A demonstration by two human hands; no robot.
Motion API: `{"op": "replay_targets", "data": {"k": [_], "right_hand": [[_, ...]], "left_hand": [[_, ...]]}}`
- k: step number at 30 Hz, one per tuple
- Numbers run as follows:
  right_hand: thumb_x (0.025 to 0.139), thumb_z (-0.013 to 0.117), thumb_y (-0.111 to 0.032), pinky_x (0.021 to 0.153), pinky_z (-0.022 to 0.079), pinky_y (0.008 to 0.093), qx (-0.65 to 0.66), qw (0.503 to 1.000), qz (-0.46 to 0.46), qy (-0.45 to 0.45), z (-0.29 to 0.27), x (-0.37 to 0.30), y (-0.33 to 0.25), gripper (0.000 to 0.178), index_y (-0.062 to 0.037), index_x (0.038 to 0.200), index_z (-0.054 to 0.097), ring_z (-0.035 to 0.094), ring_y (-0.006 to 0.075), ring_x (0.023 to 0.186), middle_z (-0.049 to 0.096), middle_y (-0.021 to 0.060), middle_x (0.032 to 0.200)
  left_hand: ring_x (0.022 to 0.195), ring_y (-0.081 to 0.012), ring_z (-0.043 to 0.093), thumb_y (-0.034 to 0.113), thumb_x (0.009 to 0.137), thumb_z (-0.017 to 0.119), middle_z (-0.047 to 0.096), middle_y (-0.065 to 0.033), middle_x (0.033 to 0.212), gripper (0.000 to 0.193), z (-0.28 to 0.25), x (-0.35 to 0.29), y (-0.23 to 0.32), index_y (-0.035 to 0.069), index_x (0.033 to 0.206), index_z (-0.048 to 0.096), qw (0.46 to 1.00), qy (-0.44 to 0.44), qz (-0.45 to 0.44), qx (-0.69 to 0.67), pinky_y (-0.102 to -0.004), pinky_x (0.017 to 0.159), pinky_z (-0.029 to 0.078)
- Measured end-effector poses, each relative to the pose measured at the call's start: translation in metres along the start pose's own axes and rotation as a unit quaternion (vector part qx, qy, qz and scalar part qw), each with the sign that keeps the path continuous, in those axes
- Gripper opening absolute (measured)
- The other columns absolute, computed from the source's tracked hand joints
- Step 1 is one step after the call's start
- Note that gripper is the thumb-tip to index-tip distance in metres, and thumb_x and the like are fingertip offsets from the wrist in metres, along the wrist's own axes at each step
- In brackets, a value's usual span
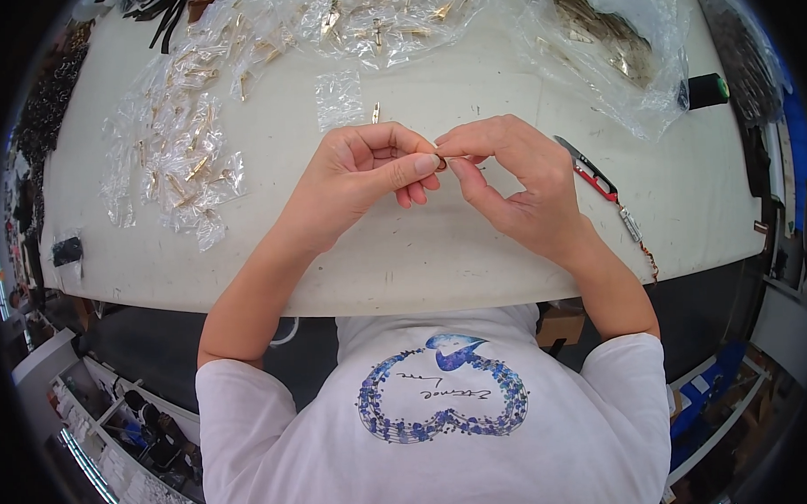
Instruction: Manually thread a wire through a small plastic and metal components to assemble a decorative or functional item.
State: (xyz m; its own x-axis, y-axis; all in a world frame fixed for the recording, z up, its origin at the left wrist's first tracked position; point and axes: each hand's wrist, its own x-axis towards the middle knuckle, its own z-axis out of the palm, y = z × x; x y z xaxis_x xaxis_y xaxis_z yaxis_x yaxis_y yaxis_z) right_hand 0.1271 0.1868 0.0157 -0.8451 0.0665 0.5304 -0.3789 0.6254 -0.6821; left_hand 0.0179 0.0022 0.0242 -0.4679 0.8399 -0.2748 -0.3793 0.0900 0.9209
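Observation:
Both hands meet above the middle of the pale table [404, 270]. Between thumb and index finger, my left hand [365, 169] pinches a small dark ring-shaped piece [441, 164]; most of it is covered by the fingertips. My right hand [525, 181] is closed in a pinch right beside that piece, with something thin at its fingertips, too fine to name. Just beyond the left hand lies a slim gold metal piece [376, 112], next to a flat clear plastic bag [339, 99]. Red-and-black thread snips [596, 176] rest to the right of my right hand, attached to a chain [651, 263].
Small clear bags with gold metal pieces [187, 162] spread over the left side, and more bags [387, 26] lie at the far edge. At the far right sit a large clear bag [610, 49] of metal pieces and a black thread spool [707, 90]. A dark packet [67, 252] lies at the left edge.

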Motion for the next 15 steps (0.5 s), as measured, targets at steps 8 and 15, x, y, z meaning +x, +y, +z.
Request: {"op": "replay_targets", "data": {"k": [8, 15], "right_hand": [[0.078, 0.072, 0.005, 0.066, 0.056, 0.0295, 0.063, 0.997, 0.029, -0.015, -0.0032, 0.0013, -0.0014, 0.021, -0.0056, 0.095, 0.072, 0.069, 0.0193, 0.077, 0.071, 0.0067, 0.089], [0.078, 0.072, 0.003, 0.065, 0.056, 0.0285, 0.022, 0.999, 0.018, -0.038, -0.0043, 0.0009, -0.0011, 0.017, -0.0055, 0.093, 0.070, 0.068, 0.0185, 0.075, 0.070, 0.0056, 0.083]], "left_hand": [[0.075, -0.0078, 0.064, 0.014, 0.095, 0.069, 0.070, -0.0058, 0.085, 0.017, -0.0001, -0.0035, 0.0021, -0.002, 0.101, 0.070, 0.998, 0.009, 0.012, 0.058, -0.0225, 0.069, 0.054], [0.071, -0.0079, 0.064, 0.014, 0.094, 0.070, 0.071, -0.0064, 0.084, 0.016, -0.0006, -0.0022, 0.0035, -0.001, 0.101, 0.070, 0.999, -0.007, -0.014, 0.043, -0.0221, 0.067, 0.053]]}}
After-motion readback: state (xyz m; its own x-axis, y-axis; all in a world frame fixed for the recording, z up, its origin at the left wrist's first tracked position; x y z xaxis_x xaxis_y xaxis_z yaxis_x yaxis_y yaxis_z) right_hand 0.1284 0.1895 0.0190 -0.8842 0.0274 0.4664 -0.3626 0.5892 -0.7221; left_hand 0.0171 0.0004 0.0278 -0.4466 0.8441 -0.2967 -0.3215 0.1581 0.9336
